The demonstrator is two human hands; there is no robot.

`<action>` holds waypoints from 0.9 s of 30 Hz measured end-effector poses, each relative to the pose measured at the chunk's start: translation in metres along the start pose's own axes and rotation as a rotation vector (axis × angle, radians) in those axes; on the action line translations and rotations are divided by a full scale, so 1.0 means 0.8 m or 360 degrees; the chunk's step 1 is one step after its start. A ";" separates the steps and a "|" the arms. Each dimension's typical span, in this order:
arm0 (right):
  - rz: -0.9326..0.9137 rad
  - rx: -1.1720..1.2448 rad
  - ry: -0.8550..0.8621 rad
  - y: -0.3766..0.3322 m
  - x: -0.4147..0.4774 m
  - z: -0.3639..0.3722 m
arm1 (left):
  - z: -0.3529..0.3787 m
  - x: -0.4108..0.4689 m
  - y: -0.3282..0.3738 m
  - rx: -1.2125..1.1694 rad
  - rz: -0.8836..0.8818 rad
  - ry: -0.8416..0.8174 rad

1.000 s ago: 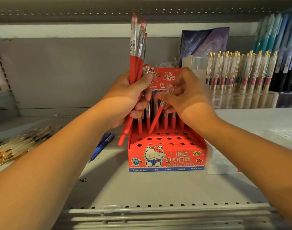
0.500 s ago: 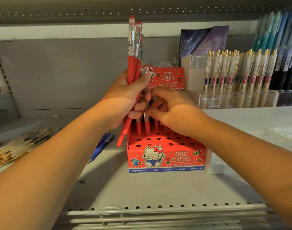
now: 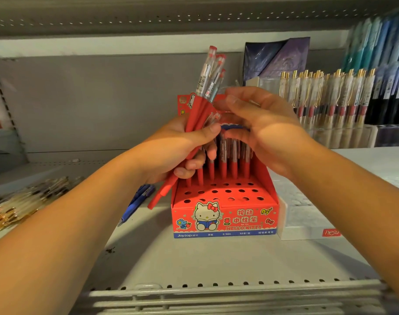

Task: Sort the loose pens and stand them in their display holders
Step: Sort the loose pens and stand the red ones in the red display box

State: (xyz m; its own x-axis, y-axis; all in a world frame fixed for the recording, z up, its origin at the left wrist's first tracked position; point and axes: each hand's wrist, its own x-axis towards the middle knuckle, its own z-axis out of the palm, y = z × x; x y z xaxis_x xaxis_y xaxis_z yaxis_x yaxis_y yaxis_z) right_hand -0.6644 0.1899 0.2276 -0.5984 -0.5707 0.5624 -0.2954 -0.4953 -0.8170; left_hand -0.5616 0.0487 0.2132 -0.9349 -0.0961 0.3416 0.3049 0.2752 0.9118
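Observation:
A red Hello Kitty display holder stands on the shelf at centre. Several red pens stand in its back rows, and the front rows show open holes. My left hand grips a bundle of red pens just left of and above the holder, tilted with the clear tops up and to the right. My right hand is above the holder's back rows. Its fingers are relaxed, with index finger and thumb reaching to the bundle; nothing shows pinched between them.
Blue pens lie on the shelf left of the holder, and a heap of gold-clipped pens lies at the far left. A white box stands right of the holder. Gold-clipped pens stand at back right. A rail runs along the shelf front.
My right hand lowered a red pen into the holder's back rows, then rose to the bundle with nothing in it. The bundle in my left hand tilted to the right.

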 end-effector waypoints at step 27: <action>0.0067 0.0399 0.0110 0.001 0.002 0.001 | -0.001 0.002 0.006 -0.0154 0.0084 0.0255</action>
State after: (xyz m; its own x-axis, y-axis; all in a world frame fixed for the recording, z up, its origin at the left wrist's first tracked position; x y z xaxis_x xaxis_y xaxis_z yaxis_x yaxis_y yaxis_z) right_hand -0.6651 0.1881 0.2282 -0.6584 -0.5524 0.5113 -0.0806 -0.6237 -0.7775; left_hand -0.5617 0.0490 0.2180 -0.8788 -0.2369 0.4143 0.3759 0.1914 0.9067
